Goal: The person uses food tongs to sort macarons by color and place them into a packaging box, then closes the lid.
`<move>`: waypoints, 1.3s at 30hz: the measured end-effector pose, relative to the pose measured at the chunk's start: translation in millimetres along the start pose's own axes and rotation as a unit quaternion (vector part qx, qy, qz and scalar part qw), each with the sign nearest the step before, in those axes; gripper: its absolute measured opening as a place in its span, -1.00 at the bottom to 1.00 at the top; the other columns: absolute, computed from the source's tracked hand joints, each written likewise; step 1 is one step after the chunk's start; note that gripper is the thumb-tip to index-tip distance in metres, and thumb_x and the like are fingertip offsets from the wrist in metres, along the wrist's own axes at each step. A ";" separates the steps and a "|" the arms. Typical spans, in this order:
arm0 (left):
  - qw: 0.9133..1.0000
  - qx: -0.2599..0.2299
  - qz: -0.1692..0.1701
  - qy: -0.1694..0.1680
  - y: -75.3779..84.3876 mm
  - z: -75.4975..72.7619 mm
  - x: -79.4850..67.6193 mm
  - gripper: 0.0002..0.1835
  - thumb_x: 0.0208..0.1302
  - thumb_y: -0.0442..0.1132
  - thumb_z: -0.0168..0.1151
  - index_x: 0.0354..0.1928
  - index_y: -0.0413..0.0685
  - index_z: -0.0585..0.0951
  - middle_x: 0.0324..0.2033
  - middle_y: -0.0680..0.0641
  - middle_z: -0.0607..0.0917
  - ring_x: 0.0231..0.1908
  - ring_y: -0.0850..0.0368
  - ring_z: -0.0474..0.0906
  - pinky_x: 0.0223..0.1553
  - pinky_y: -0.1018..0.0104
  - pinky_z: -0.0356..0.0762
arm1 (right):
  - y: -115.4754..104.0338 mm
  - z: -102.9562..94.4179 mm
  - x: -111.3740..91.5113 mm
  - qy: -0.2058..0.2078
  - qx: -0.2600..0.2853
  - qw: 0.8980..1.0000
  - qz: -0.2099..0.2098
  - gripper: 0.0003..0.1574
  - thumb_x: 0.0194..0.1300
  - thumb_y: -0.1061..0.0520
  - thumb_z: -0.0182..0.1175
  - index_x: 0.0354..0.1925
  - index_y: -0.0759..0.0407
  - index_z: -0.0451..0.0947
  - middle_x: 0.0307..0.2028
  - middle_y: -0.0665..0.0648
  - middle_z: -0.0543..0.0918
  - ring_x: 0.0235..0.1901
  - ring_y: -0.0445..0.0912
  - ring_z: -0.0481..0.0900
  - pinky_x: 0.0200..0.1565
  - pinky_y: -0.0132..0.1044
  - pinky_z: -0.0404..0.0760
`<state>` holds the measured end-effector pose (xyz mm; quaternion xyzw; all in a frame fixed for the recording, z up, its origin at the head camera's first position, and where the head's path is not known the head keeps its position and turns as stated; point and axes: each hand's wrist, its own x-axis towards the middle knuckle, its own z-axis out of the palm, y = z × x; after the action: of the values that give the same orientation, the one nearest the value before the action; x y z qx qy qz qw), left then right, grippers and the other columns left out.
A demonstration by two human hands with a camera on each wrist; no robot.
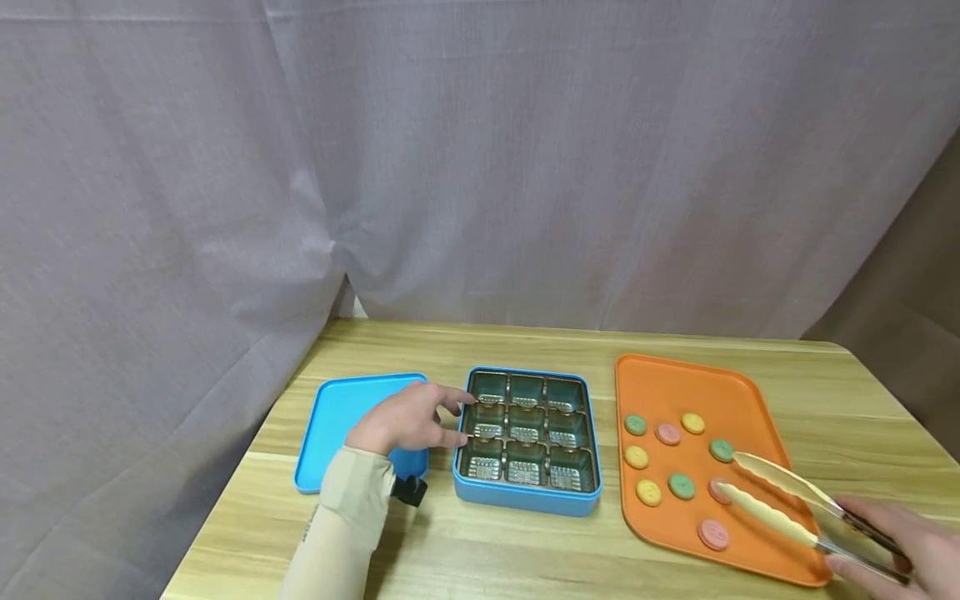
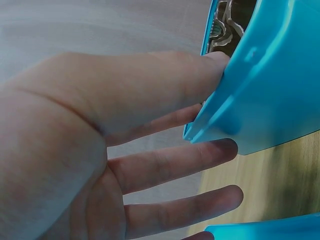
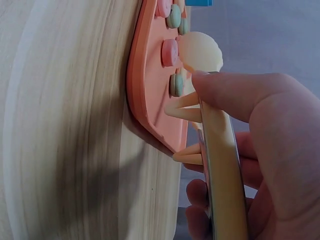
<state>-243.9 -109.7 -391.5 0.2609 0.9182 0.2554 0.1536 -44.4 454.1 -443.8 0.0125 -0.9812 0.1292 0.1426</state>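
Note:
A blue square box (image 1: 525,497) holds a clear insert (image 1: 527,446) divided into several compartments, with nothing in them. Along its left rim, my left hand (image 1: 411,418) rests with thumb and index finger touching the edge; the other fingers (image 2: 185,210) stretch out straight. In my right hand (image 1: 896,542) is a pair of tongs (image 1: 780,521) with pale scalloped ends, gripped by the handles. Its arms are spread over an orange tray (image 1: 690,383). One tip is beside a green macaron (image 1: 722,451); the other overlaps a pink macaron (image 1: 715,493) in the head view.
More macarons in green, pink and yellow (image 1: 648,492) lie scattered on the tray's left half. A blue lid (image 1: 341,417) lies left of the box, partly under the left forearm. A grey curtain (image 1: 480,167) hangs behind the wooden table (image 1: 480,550).

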 end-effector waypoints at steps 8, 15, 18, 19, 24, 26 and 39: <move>1.000 -0.003 0.002 -0.001 0.3 -0.6 -0.3 -0.37 0.29 -0.03 0.53 0.41 0.23 0.60 0.14 -0.03 0.73 -0.21 0.17 0.60 -0.03 0.05 0.62 | -4.1 -0.6 -0.7 -0.027 -0.006 1.000 0.004 -0.12 0.03 -0.09 0.66 0.14 0.44 0.63 -0.31 0.10 0.67 -0.57 -0.43 0.24 -0.58 -0.39 0.27; 1.000 -0.002 -0.001 -0.002 0.6 -0.6 -0.2 -0.36 0.29 -0.03 0.53 0.41 0.23 0.60 0.14 -0.04 0.72 -0.23 0.16 0.59 -0.05 0.06 0.61 | 2.6 5.2 -1.9 0.005 -0.022 0.999 -0.033 -0.17 -0.14 -0.06 0.74 0.04 0.35 0.71 -0.32 0.01 0.68 -0.53 -0.49 0.25 -0.56 -0.40 0.29; 1.000 -0.002 -0.002 -0.002 0.6 -0.7 -0.3 -0.36 0.29 -0.04 0.53 0.41 0.23 0.60 0.14 -0.04 0.72 -0.21 0.16 0.58 -0.04 0.05 0.61 | 5.3 6.1 -1.2 0.005 -0.025 0.999 -0.039 -0.17 -0.17 -0.07 0.75 0.02 0.31 0.73 -0.34 -0.06 0.68 -0.49 -0.52 0.29 -0.54 -0.41 0.34; 1.000 -0.003 -0.001 -0.002 0.6 -0.7 -0.4 -0.36 0.29 -0.04 0.53 0.41 0.23 0.60 0.14 -0.04 0.72 -0.21 0.16 0.59 -0.04 0.05 0.61 | 6.5 6.6 -1.4 0.008 -0.026 0.999 -0.043 -0.18 -0.18 -0.07 0.75 0.01 0.30 0.73 -0.36 -0.09 0.66 -0.49 -0.53 0.30 -0.54 -0.41 0.35; 1.000 -0.005 0.001 -0.003 0.8 -1.0 -0.6 -0.37 0.30 -0.04 0.53 0.41 0.22 0.60 0.14 -0.05 0.73 -0.21 0.16 0.59 -0.03 0.04 0.61 | 10.0 6.7 -0.4 0.012 -0.035 0.998 -0.060 -0.19 -0.23 -0.08 0.77 -0.02 0.25 0.75 -0.37 -0.15 0.66 -0.45 -0.56 0.35 -0.52 -0.44 0.38; 1.000 -0.006 0.001 -0.002 -0.1 -1.6 -0.9 -0.37 0.30 -0.04 0.53 0.41 0.23 0.60 0.14 -0.05 0.73 -0.22 0.18 0.60 -0.03 0.05 0.61 | 9.5 6.5 0.9 0.012 -0.034 0.997 -0.063 -0.20 -0.24 -0.07 0.77 -0.03 0.25 0.75 -0.36 -0.15 0.66 -0.44 -0.56 0.35 -0.52 -0.46 0.37; 1.000 -0.021 0.004 -0.006 -3.5 -4.5 -3.7 -0.36 0.29 0.00 0.54 0.42 0.29 0.59 0.16 0.04 0.73 0.12 0.00 0.69 0.12 -0.01 0.63 | -6.4 0.2 10.2 -0.015 -0.002 1.000 -0.021 -0.16 0.00 0.02 0.68 0.12 0.49 0.63 -0.27 0.20 0.68 -0.63 -0.38 0.17 -0.63 -0.38 0.22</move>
<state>-244.2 -116.1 -389.2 0.2633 0.9105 0.2737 0.1636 -53.8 448.0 -439.5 0.0347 -0.9830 0.1239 0.1309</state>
